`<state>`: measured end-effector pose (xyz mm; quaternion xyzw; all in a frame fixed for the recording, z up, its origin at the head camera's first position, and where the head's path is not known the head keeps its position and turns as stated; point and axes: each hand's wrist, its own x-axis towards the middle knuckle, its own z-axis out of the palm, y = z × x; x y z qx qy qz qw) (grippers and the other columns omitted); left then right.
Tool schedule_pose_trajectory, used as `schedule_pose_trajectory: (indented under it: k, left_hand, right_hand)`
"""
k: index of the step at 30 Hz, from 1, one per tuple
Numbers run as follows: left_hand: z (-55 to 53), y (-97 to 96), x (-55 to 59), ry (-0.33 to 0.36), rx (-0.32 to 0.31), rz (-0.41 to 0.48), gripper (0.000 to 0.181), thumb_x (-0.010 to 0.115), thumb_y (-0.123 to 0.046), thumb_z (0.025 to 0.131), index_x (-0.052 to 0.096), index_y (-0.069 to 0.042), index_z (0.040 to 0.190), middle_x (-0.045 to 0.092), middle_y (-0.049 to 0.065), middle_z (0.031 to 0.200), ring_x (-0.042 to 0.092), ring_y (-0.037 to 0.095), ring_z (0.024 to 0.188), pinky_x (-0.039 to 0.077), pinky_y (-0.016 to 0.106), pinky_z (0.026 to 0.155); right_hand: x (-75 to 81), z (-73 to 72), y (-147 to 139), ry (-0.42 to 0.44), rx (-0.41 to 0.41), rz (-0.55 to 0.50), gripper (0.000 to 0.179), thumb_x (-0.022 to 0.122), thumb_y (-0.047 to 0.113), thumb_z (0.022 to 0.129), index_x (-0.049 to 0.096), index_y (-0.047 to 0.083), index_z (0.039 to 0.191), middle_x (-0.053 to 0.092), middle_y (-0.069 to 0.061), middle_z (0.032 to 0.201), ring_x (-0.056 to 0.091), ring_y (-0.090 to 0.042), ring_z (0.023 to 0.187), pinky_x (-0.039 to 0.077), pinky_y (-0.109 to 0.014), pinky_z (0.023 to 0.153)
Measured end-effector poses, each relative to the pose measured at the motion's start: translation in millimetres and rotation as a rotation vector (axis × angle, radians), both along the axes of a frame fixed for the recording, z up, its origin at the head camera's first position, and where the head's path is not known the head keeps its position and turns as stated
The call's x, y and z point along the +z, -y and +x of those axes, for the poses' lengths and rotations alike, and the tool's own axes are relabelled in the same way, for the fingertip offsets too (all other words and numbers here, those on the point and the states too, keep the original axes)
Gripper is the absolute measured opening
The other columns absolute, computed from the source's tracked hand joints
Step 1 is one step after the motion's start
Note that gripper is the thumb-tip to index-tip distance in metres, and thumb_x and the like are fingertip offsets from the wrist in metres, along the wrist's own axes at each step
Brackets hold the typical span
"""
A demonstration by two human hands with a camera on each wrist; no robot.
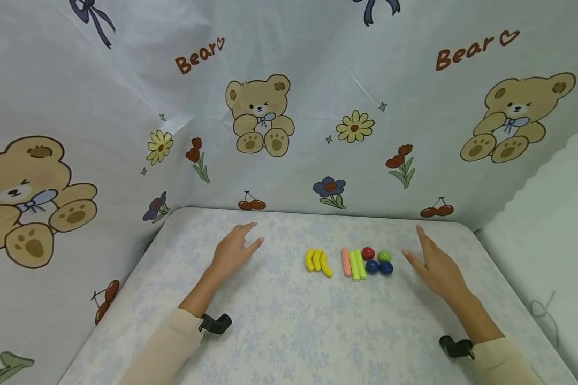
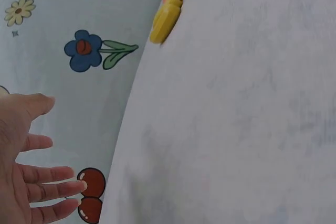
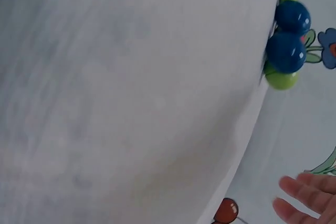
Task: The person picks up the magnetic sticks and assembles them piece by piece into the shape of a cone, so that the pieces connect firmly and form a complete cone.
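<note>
Over the left part of the table, my left hand (image 1: 232,248) hovers with relaxed, spread fingers and holds nothing. My right hand (image 1: 438,270) is held over the right side, fingers extended, also holding nothing. Between them lie three small yellow toy bananas (image 1: 317,261), side by side. To their right are a salmon-pink stick (image 1: 347,262) and two light-green sticks (image 1: 358,265). Beside the sticks sit a red ball (image 1: 368,253), a green ball (image 1: 384,256) and two dark-blue balls (image 1: 379,267). The green ball is the item closest to my right hand; the bananas are closest to my left.
A pale blue-mottled cover lies over the table (image 1: 279,331). Behind it hangs a white backdrop (image 1: 308,91) printed with bears, flowers and cherries. Black straps with camera mounts (image 1: 215,324) sit on both wrists. A thin cord (image 1: 545,315) hangs beyond the right edge.
</note>
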<state>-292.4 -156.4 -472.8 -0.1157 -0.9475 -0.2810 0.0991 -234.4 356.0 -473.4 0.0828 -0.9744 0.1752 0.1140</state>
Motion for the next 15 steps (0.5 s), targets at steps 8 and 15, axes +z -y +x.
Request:
schedule_pose_trajectory:
  k: [8, 15]
  left_hand:
    - [-0.7, -38.5, -4.5, 0.098, -0.078, 0.051, 0.052, 0.066, -0.048, 0.097, 0.062, -0.02, 0.141, 0.07, 0.005, 0.113, 0.063, 0.016, 0.084, 0.049, 0.03, 0.062]
    - [-1.5, -70.0, -10.3, 0.182, -0.135, 0.068, 0.041, 0.069, -0.045, 0.096, 0.071, -0.02, 0.128, 0.07, -0.001, 0.1, 0.06, 0.014, 0.078, 0.049, 0.03, 0.06]
  right_hand:
    - [6.3, 2.8, 17, 0.067, 0.035, -0.145, 0.049, 0.065, 0.033, 0.101, 0.057, -0.005, 0.131, 0.07, -0.023, 0.108, 0.069, -0.038, 0.093, 0.058, -0.052, 0.076]
    - [8.5, -0.1, 26, 0.151, 0.053, -0.22, 0.022, 0.075, 0.02, 0.093, 0.071, 0.0, 0.102, 0.071, -0.007, 0.09, 0.066, -0.023, 0.079, 0.054, -0.03, 0.063]
